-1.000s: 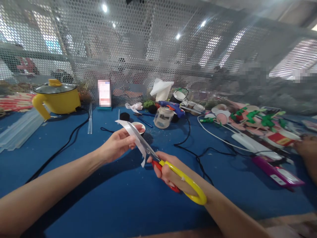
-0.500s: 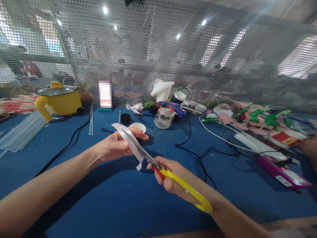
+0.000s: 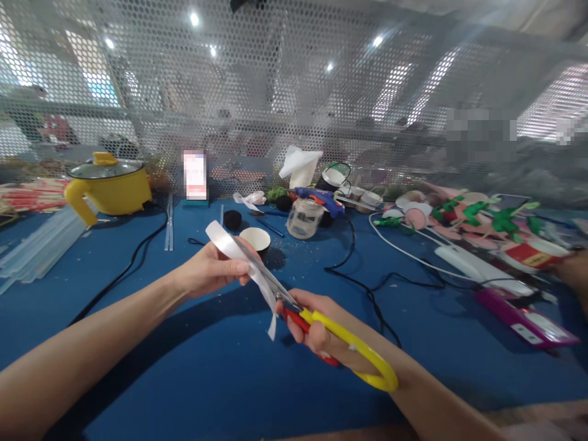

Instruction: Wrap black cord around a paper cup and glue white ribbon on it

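Observation:
In the middle of the head view, my left hand pinches a glossy white ribbon between thumb and fingers. Its upper end sticks out past the fingers, and a narrow tail hangs below. My right hand grips scissors with one yellow and one red handle. Their blades point up and left along the ribbon, lying against it close to my left thumb; whether they are fully closed I cannot tell. Just behind my left fingers stands a small white-lined cup.
A yellow pot and clear glue sticks occupy the left. At the back are a phone, a glass jar and a blue glue gun. Cables and a purple power strip lie right, near another person's hand.
My left fingers have drawn in from a more stretched pose. The ribbon's tail has shifted right and down. The scissors' red handle now shows further below the yellow one.

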Demonstrator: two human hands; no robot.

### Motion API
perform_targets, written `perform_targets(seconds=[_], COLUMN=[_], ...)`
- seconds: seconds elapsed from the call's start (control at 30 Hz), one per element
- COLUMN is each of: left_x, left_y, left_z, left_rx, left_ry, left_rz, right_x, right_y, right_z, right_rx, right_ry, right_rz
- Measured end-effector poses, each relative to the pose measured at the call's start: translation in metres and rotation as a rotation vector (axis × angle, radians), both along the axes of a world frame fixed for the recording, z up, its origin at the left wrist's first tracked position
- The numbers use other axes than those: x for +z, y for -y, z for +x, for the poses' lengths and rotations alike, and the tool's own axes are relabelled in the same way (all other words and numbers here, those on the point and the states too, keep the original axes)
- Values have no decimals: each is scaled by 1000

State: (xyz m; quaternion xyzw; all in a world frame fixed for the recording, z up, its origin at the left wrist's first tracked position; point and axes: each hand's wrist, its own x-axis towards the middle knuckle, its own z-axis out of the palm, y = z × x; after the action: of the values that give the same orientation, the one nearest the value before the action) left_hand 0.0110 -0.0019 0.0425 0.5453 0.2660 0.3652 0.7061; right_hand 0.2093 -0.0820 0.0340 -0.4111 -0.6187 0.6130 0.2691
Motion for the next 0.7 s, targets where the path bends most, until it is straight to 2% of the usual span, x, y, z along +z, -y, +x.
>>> perform_targets(seconds=[0.13,0.47,0.7], left_x=[0,-5,-5], left_y=[-1,-4,0], left_z=[0,-1,4], left_rx=[17,17,75], left_ry=[-14,8,21], left_rz=[25,89,83], right_x=[-4,-8,-7], right_y=[0,-3,0], right_z=[3,3,2], right_rx=[10,32,11], right_ry=[-22,-57,-103], right_rz=[42,16,8])
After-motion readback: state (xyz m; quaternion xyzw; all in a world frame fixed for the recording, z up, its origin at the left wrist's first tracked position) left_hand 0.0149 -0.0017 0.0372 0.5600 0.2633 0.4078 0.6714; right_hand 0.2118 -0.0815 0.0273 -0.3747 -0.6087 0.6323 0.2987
